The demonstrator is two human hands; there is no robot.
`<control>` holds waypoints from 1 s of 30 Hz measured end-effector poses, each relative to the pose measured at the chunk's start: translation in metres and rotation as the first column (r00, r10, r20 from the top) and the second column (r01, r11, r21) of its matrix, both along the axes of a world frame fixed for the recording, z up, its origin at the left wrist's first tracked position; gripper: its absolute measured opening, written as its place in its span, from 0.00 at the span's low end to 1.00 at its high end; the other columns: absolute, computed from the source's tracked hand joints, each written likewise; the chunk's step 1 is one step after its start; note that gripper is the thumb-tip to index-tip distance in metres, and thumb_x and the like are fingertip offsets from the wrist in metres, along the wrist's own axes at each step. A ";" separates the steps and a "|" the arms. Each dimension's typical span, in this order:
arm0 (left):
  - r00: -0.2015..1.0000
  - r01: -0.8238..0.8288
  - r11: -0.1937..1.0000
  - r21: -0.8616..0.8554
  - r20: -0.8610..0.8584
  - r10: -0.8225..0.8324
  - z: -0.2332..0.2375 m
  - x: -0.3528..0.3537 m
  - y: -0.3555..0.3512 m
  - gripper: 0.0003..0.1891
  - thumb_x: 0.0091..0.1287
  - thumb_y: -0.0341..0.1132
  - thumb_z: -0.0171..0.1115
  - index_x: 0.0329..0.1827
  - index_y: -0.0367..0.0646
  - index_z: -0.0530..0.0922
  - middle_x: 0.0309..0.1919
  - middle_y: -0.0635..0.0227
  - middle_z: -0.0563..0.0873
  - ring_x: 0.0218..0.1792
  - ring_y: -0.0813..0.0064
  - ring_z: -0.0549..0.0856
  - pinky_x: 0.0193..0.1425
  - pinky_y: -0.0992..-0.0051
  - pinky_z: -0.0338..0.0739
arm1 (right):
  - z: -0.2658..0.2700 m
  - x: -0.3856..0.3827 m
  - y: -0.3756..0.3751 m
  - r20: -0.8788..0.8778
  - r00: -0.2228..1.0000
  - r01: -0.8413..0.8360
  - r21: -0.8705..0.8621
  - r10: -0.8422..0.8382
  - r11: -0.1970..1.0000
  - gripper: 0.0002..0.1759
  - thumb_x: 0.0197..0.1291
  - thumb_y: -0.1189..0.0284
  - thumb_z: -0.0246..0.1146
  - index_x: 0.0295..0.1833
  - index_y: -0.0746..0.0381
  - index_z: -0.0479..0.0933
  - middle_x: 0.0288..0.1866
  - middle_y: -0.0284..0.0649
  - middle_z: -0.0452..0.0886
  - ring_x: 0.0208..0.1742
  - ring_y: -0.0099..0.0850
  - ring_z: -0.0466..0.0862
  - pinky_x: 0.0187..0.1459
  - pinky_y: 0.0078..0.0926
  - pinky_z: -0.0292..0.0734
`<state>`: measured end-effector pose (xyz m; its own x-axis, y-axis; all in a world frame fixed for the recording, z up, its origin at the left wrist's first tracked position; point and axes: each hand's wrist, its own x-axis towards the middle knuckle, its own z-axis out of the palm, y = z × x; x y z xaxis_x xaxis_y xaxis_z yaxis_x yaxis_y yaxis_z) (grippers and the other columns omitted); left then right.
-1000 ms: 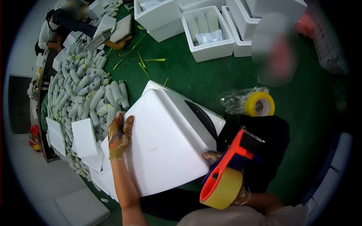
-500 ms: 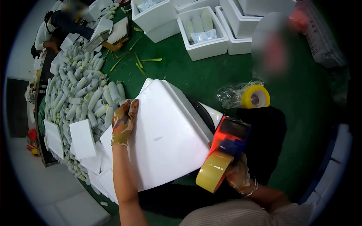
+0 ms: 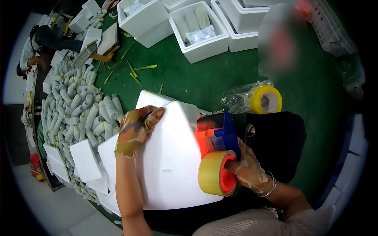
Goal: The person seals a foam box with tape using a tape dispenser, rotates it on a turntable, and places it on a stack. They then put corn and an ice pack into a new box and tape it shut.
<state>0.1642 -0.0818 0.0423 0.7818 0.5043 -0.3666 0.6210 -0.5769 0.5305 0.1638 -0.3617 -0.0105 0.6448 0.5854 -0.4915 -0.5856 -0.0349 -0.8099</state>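
A white foam box (image 3: 169,157) lies tilted across the lap, one broad face turned up. On its upper left part rests my left hand (image 3: 138,128), in a camouflage glove, the fingers pressed together near the top edge. My right hand (image 3: 250,169), gloved too, grips an orange and blue tape dispenser (image 3: 218,137) that carries a wide roll of yellowish tape (image 3: 214,173). The dispenser is against the right side of the box. Beyond the knee, a yellow-rimmed tape roll (image 3: 266,100) lies on the green floor beside crumpled clear plastic (image 3: 238,96).
A big heap of net-wrapped corn cobs (image 3: 78,106) fills the left, with white lids (image 3: 84,159) at its near side. Open foam boxes (image 3: 201,43) stand at the top, one holding cobs and a pack. Another person (image 3: 33,51) bends at the upper left.
The dispenser has moved up and left along the box's right side and turned more upright. The box has turned, and my left hand has shifted over its top corner. The camera view has shifted slightly.
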 end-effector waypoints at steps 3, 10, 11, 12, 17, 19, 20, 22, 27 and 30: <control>0.983 0.178 0.973 0.145 0.027 -0.183 -0.021 -0.007 0.011 0.20 0.67 0.49 0.61 0.46 0.41 0.85 0.16 0.73 0.76 0.16 0.81 0.71 0.24 0.78 0.66 | -0.004 0.025 -0.004 0.234 0.972 0.035 -0.058 -0.020 0.998 0.30 0.57 0.70 0.68 0.63 0.66 0.67 0.52 0.49 0.77 0.52 0.44 0.80 0.57 0.37 0.75; 0.998 -0.067 0.979 0.193 0.014 0.066 -0.008 -0.009 0.000 0.26 0.66 0.53 0.60 0.48 0.35 0.85 0.34 0.54 0.88 0.35 0.64 0.85 0.46 0.69 0.78 | -0.020 0.117 0.028 0.739 0.595 0.023 -0.409 0.316 0.912 0.21 0.57 0.73 0.61 0.56 0.68 0.70 0.55 0.60 0.74 0.52 0.57 0.77 0.53 0.42 0.74; 0.997 -0.073 0.977 0.200 0.027 0.069 -0.008 -0.009 0.004 0.26 0.66 0.53 0.60 0.48 0.35 0.85 0.34 0.54 0.88 0.35 0.64 0.85 0.46 0.69 0.78 | -0.020 0.127 0.046 0.733 0.605 0.051 -0.425 0.311 0.904 0.20 0.57 0.73 0.60 0.55 0.68 0.71 0.53 0.60 0.76 0.51 0.55 0.79 0.52 0.41 0.75; 0.994 -0.111 0.976 0.189 0.027 0.108 -0.011 -0.011 0.009 0.28 0.65 0.55 0.60 0.48 0.35 0.84 0.34 0.52 0.87 0.37 0.62 0.85 0.49 0.68 0.77 | -0.022 0.134 0.056 0.739 0.598 0.049 -0.419 0.309 0.907 0.20 0.57 0.73 0.60 0.55 0.68 0.71 0.53 0.60 0.76 0.51 0.55 0.79 0.52 0.41 0.75; 0.972 -0.227 0.947 0.226 0.109 0.207 -0.022 -0.025 0.027 0.31 0.63 0.60 0.59 0.48 0.35 0.85 0.37 0.47 0.87 0.41 0.53 0.86 0.53 0.65 0.76 | 0.017 0.155 0.089 0.659 0.368 -0.274 -0.597 0.656 0.754 0.21 0.56 0.70 0.58 0.56 0.65 0.73 0.45 0.56 0.82 0.46 0.51 0.82 0.48 0.36 0.78; 0.974 -0.215 0.940 0.264 0.133 0.186 -0.028 -0.033 0.035 0.32 0.63 0.60 0.58 0.48 0.36 0.85 0.39 0.45 0.87 0.44 0.50 0.86 0.56 0.64 0.75 | 0.015 0.161 0.100 0.656 0.277 -0.327 -0.622 0.702 0.711 0.21 0.56 0.70 0.57 0.55 0.66 0.74 0.43 0.56 0.82 0.46 0.50 0.83 0.48 0.35 0.78; 0.976 -0.205 0.925 0.321 0.136 0.169 -0.033 -0.037 0.040 0.32 0.63 0.61 0.58 0.48 0.36 0.85 0.40 0.46 0.87 0.46 0.49 0.85 0.57 0.63 0.74 | 0.009 0.165 0.104 0.696 0.286 -0.365 -0.557 0.659 0.746 0.18 0.56 0.70 0.55 0.51 0.68 0.76 0.45 0.57 0.82 0.45 0.51 0.83 0.47 0.37 0.78; 0.968 -0.247 0.929 0.278 0.018 0.252 -0.017 -0.028 0.033 0.32 0.64 0.62 0.56 0.49 0.38 0.84 0.46 0.47 0.86 0.51 0.48 0.83 0.60 0.62 0.73 | 0.001 0.164 0.110 0.813 0.222 -0.321 -0.460 0.538 0.828 0.18 0.56 0.70 0.53 0.45 0.71 0.78 0.50 0.59 0.80 0.48 0.54 0.81 0.49 0.37 0.78; 0.983 -0.181 0.924 0.336 0.025 0.183 -0.044 -0.047 0.075 0.36 0.65 0.66 0.52 0.54 0.38 0.80 0.50 0.44 0.84 0.55 0.47 0.81 0.60 0.63 0.73 | -0.019 0.191 0.138 0.696 -0.036 -0.450 -0.652 0.717 0.610 0.33 0.54 0.67 0.57 0.68 0.66 0.68 0.59 0.56 0.78 0.55 0.45 0.82 0.56 0.32 0.76; 0.961 -0.265 0.934 0.240 -0.011 0.275 -0.029 -0.042 0.066 0.37 0.65 0.67 0.49 0.53 0.37 0.81 0.50 0.44 0.84 0.54 0.50 0.82 0.60 0.64 0.72 | -0.017 0.206 0.164 0.635 -0.028 -0.533 -0.663 0.772 0.525 0.36 0.51 0.70 0.55 0.70 0.66 0.66 0.58 0.54 0.80 0.53 0.40 0.83 0.55 0.31 0.77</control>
<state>0.1219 -0.0159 0.0132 0.5901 0.7697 -0.2435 0.7902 -0.4888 0.3697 0.3698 -0.1978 -0.0278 0.0852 0.9810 -0.1742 0.7198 -0.1815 -0.6700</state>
